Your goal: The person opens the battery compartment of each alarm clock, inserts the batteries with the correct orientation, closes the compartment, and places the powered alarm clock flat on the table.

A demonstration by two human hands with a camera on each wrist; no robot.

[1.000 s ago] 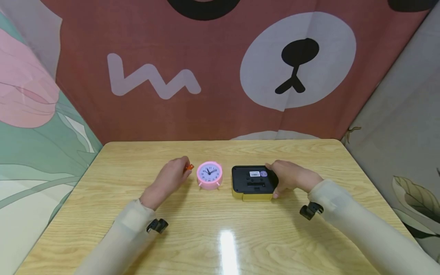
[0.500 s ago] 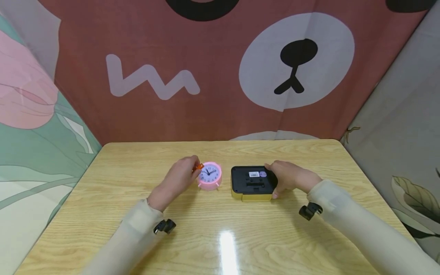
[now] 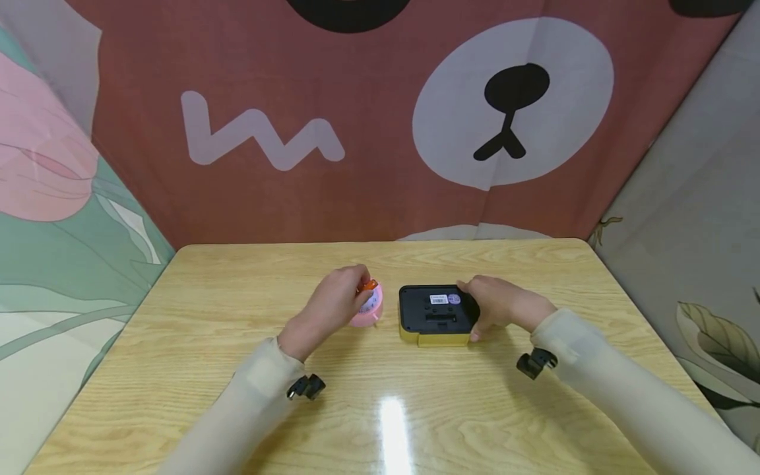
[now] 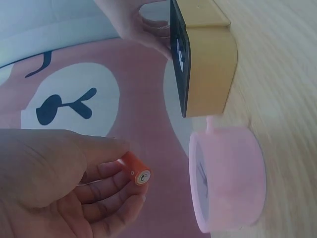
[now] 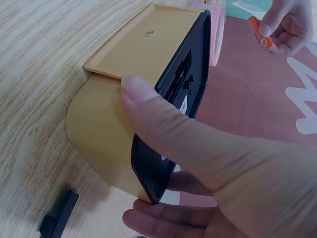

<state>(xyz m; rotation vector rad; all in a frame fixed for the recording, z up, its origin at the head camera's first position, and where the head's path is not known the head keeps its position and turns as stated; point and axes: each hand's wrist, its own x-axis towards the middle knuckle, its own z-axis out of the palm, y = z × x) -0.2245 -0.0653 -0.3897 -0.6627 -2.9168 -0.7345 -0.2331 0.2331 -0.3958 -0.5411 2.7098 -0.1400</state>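
My left hand (image 3: 332, 305) pinches an orange battery (image 4: 134, 168) between thumb and fingers, in the air above the table. In the head view the hand partly covers a pink alarm clock (image 3: 369, 315) standing on the table. My right hand (image 3: 501, 305) grips the right end of a yellow box (image 5: 106, 121) with a black panel (image 3: 438, 310) facing up. Its thumb presses on the yellow side and its fingers lie at the other side. A dark slot (image 3: 441, 318) and two labels show on the panel.
A small black plastic piece (image 5: 60, 215) lies on the wooden table (image 3: 380, 369) beyond the box, hidden by my right hand in the head view. A printed cloth (image 3: 267, 204) hangs along the table's back edge.
My left hand has moved right with the battery, from left of the pink alarm clock to over it, covering part of its face. The right hand and the yellow box stay put.
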